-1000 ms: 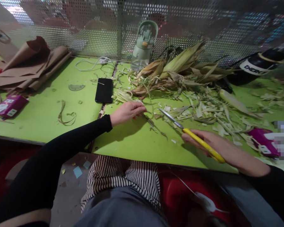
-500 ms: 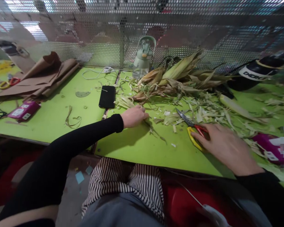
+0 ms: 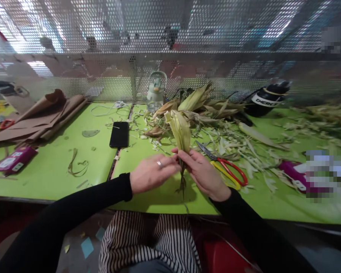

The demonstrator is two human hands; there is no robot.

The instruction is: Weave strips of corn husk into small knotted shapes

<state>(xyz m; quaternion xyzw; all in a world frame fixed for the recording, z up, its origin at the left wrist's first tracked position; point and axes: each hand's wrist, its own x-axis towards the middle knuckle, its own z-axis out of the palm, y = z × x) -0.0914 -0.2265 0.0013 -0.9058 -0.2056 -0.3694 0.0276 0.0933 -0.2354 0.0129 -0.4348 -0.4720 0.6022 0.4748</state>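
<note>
A bundle of pale corn husk [image 3: 180, 131] stands upright in front of me, its thin dark stem ends hanging down. My right hand [image 3: 206, 172] pinches it low, around the gathered neck. With a ring on one finger, my left hand [image 3: 156, 172] has its fingers closed in at the same neck; the fingertips are partly hidden there. Beside my right hand, scissors [image 3: 227, 167] with one red and one yellow handle lie on the green table [image 3: 156, 197], untouched, blades pointing away from me.
Behind the bundle lie a heap of dry husks [image 3: 216, 106] and scattered shreds [image 3: 227, 144]. A phone [image 3: 119, 134] and brown paper [image 3: 45, 117] are to the left. A clear bottle [image 3: 156, 93] and a black bottle [image 3: 267, 99] stand near the perforated screen [image 3: 102, 64].
My right hand has let go of the scissors and moved left to the husk bundle. The bundle is now raised upright between both hands. The camera view has shifted.
</note>
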